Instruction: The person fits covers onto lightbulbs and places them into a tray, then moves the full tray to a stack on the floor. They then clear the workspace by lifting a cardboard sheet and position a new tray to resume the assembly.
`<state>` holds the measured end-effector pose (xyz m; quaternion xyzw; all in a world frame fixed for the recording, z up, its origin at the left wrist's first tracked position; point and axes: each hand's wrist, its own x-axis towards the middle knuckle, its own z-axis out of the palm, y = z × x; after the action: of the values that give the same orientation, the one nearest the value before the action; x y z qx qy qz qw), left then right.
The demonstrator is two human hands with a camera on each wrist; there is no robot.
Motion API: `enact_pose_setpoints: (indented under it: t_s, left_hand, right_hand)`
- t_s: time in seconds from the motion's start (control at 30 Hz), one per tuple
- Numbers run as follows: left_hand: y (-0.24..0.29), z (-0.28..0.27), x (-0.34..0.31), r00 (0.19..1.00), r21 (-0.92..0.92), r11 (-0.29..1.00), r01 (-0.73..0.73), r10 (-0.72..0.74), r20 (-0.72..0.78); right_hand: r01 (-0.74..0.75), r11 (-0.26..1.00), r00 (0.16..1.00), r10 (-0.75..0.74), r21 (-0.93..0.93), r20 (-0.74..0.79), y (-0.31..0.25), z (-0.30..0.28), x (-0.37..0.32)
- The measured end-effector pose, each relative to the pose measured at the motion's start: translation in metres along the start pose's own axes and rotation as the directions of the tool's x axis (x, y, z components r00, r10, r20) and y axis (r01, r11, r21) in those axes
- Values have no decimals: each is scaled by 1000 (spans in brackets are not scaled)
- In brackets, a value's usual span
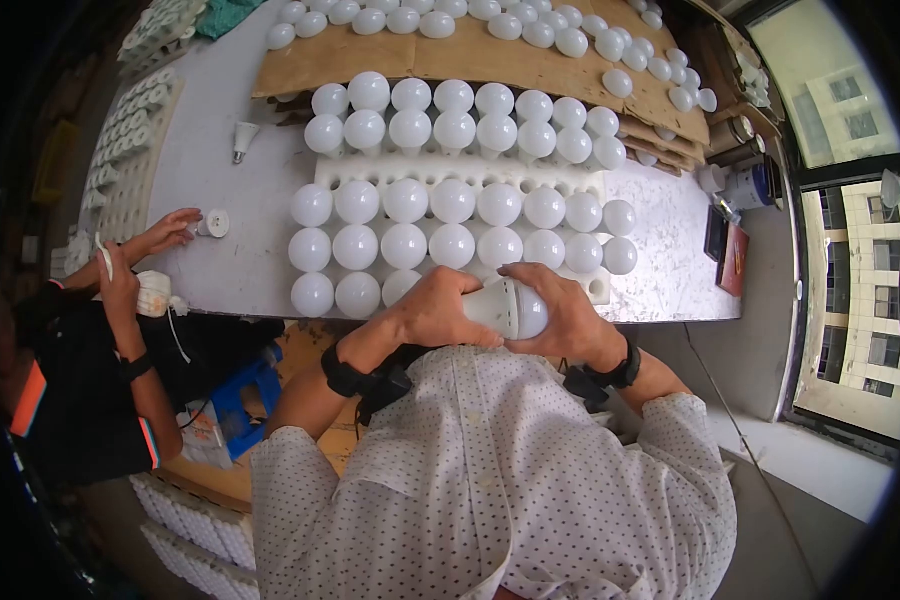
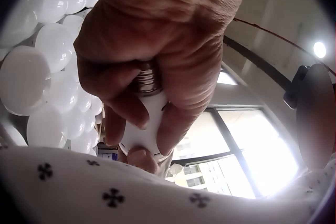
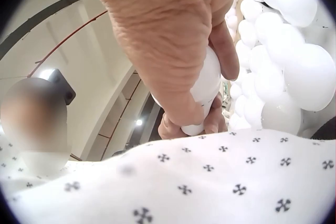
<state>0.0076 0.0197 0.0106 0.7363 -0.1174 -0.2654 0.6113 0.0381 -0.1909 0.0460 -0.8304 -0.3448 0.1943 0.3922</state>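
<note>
- While we hold the bulb (image 1: 510, 308) just above the near edge of the table (image 1: 255, 250), close to our chest, our left hand (image 1: 435, 310) curls round its neck with fingers over the metal screw cap (image 2: 148, 79). Our right hand (image 1: 568, 312) wraps the white globe (image 3: 207, 79).
- By our judgement the two halves are being seated or checked. We therefore want the left grip firm on the neck and the right one spread wide and light, turning along the bulb's axis and never bending it.
- Pressure on the globe should be even; it looks thin and would likely dent or pop off if squeezed at one spot.
- Right in front of our hands stand rows of white bulbs (image 1: 453, 245) in a tray (image 1: 450, 172), and a stray knuckle or elbow could tip the nearest row.
- More bulbs lie on cardboard (image 1: 370, 60) farther back.
- At the left, another person's hand (image 1: 170, 228) touches a small round part (image 1: 213, 223), well apart from us.
</note>
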Motion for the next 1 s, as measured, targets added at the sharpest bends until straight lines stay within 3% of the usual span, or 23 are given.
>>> enact_pose_setpoints:
  t_s: [0.17,0.27,0.4,0.5,0.57,0.87,1.0]
  left_hand:
    - [1,1,-3,998,39,999,-32,33,-47]
    - [0,0,-3,999,41,999,4,-3,-34]
    - [8,-3,-6,999,9,999,44,-44,-9]
    - [13,-2,-5,987,-28,987,155,-154,45]
    - [9,1,-3,999,-61,998,33,-34,-4]
    - [0,7,1,996,-283,955,89,-81,41]
    - [1,4,3,992,-298,949,101,-74,100]
  right_hand:
    - [211,975,976,-214,-68,-38,1,4,4]
    - [112,991,994,-111,-72,8,-2,4,4]
    - [101,994,995,-99,-52,33,-4,6,6]
    - [78,997,997,-78,-7,25,-7,11,9]
    - [327,944,935,-329,-32,-131,-6,16,14]
    - [378,921,892,-337,92,-301,3,28,12]
    - [352,931,911,-317,94,-264,8,25,17]
